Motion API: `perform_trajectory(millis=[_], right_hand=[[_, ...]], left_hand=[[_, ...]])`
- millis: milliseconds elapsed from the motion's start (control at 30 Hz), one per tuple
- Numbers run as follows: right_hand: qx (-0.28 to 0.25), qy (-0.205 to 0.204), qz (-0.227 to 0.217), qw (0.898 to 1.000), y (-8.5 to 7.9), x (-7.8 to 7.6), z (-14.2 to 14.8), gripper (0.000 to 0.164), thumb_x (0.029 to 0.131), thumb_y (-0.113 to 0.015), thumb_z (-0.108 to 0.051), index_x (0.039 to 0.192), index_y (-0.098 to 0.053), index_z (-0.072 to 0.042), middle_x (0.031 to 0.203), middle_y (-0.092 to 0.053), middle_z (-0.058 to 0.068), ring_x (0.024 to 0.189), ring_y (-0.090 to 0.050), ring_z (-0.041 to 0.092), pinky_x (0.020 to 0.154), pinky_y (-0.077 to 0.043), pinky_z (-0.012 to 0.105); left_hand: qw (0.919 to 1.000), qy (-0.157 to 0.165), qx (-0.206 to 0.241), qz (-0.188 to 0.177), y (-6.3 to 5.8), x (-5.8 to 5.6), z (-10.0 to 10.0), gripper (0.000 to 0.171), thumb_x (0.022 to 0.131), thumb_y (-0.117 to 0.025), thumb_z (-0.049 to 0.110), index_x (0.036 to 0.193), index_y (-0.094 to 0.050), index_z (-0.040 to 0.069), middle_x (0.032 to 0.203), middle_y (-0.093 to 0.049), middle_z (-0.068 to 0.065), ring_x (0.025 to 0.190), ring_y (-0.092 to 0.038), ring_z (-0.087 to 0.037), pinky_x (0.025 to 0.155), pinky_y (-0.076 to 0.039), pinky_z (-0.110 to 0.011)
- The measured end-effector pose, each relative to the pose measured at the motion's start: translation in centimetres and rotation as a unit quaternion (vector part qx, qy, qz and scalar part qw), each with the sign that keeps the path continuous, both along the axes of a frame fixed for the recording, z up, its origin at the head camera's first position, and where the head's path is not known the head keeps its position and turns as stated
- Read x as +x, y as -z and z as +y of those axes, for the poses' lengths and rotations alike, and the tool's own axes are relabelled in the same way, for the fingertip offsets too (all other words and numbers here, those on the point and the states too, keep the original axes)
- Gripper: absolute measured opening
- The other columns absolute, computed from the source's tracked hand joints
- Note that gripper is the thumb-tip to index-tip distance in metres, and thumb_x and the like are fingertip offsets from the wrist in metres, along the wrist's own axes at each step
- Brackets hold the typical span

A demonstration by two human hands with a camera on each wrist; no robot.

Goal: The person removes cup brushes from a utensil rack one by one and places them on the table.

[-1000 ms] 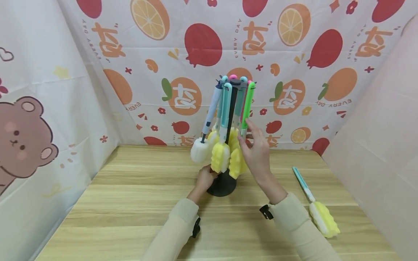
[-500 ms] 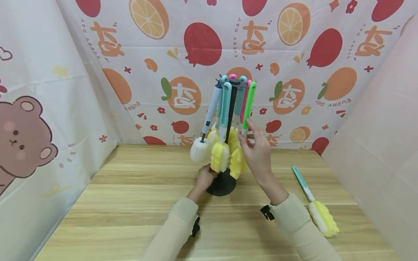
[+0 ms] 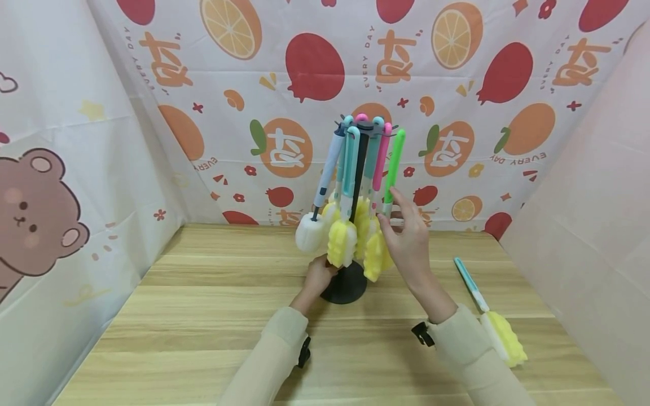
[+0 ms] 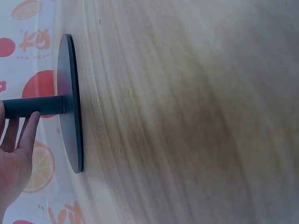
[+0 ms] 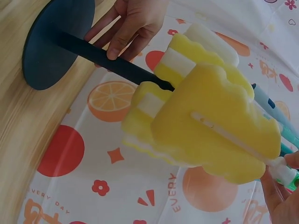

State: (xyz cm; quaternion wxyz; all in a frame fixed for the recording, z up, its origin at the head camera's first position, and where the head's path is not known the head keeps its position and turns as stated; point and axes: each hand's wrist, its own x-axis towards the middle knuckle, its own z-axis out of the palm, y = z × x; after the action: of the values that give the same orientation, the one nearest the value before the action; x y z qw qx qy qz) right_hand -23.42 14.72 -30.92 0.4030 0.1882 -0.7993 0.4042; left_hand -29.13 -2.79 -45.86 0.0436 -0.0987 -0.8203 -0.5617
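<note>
**While my left hand (image 3: 320, 276) held the black stand (image 3: 345, 286), my right hand (image 3: 410, 245) pinched the green-handled brush (image 3: 395, 163)**

Since I was watching this through the feeds, here's what I had. Both arms reached forward over the wooden table (image 3: 203, 338) in cream sleeves (image 3: 464, 341). My left hand was down low, gripping the stand's post (image 4: 49, 106) a bit above the round base, thumb on one side and fingers on the other. The right was higher up, fingers pointing upward, thumb and fingertips pinching the brush around where the green meets the white collar (image 5: 279, 169).

As for the brush itself: bright green handle, nearly upright with the top tipped slightly right, and a chunky yellow sponge head (image 5: 201, 112) with wavy edges hanging below. It was on the stand's right side, just beside the pink-handled brush (image 3: 381, 160). Couldn't tell whether its top touched the hook.

A turquoise-handled brush (image 3: 350, 175) hung at the front and a pale blue-handled one (image 3: 329, 166) with a white head at the left. Another brush (image 3: 472, 287) lay on the table to the right, yellow-and-white head nearest me.
</note>
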Motion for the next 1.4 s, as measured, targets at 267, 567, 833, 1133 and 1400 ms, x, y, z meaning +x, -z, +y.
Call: perform_trajectory(millis=[267,567,833,1133,1400], right_hand=[[0.002,0.011,-0.011,1.000,0.4,0.4,0.9,0.053,0.087,-0.073,-0.001,0.136,-0.054,-0.002,0.113,-0.062,0.021,0.090,-0.069,0.031,0.071,-0.062,0.043],[0.005,0.026,-0.030,0.999,1.0,0.4,1.9,0.051,0.088,-0.071,0.000,0.137,-0.054,0.000,0.112,-0.062,0.022,0.093,-0.070,0.034,0.071,-0.061,0.046],[0.017,0.048,-0.053,0.997,1.8,0.2,3.2,0.051,0.090,-0.071,-0.006,0.137,-0.053,-0.003,0.117,-0.062,0.021,0.095,-0.066,0.032,0.070,-0.062,0.044],[0.028,0.069,-0.093,0.993,3.2,-0.2,5.4,0.052,0.089,-0.070,-0.002,0.138,-0.053,-0.003,0.113,-0.064,0.019,0.095,-0.067,0.033,0.068,-0.062,0.044],[0.058,0.089,-0.116,0.988,4.4,-0.5,7.2,0.054,0.088,-0.068,0.003,0.139,-0.051,-0.002,0.116,-0.061,0.024,0.091,-0.068,0.036,0.068,-0.062,0.045]], left_hand=[[1.0000,0.001,0.001,-0.009,0.0,0.0,0.0,0.019,0.095,-0.061,0.002,0.110,-0.065,-0.009,0.108,-0.069,-0.026,0.097,-0.069,-0.036,0.081,-0.061,-0.039],[0.9999,0.000,-0.004,-0.011,-0.1,-0.1,-0.1,0.018,0.095,-0.061,0.002,0.110,-0.065,-0.008,0.107,-0.069,-0.025,0.096,-0.069,-0.036,0.080,-0.061,-0.038],[0.9999,-0.002,-0.005,-0.013,0.0,-0.1,-0.1,0.018,0.095,-0.061,0.003,0.108,-0.065,-0.007,0.104,-0.070,-0.024,0.094,-0.069,-0.034,0.080,-0.061,-0.037],[0.9998,0.002,-0.003,-0.021,0.0,-0.2,0.0,0.018,0.096,-0.060,0.004,0.110,-0.065,-0.007,0.106,-0.070,-0.024,0.095,-0.069,-0.034,0.081,-0.060,-0.037],[0.9998,0.001,0.001,-0.021,0.1,-0.3,0.0,0.019,0.095,-0.060,0.002,0.110,-0.065,-0.008,0.107,-0.069,-0.025,0.097,-0.069,-0.035,0.081,-0.061,-0.038]])
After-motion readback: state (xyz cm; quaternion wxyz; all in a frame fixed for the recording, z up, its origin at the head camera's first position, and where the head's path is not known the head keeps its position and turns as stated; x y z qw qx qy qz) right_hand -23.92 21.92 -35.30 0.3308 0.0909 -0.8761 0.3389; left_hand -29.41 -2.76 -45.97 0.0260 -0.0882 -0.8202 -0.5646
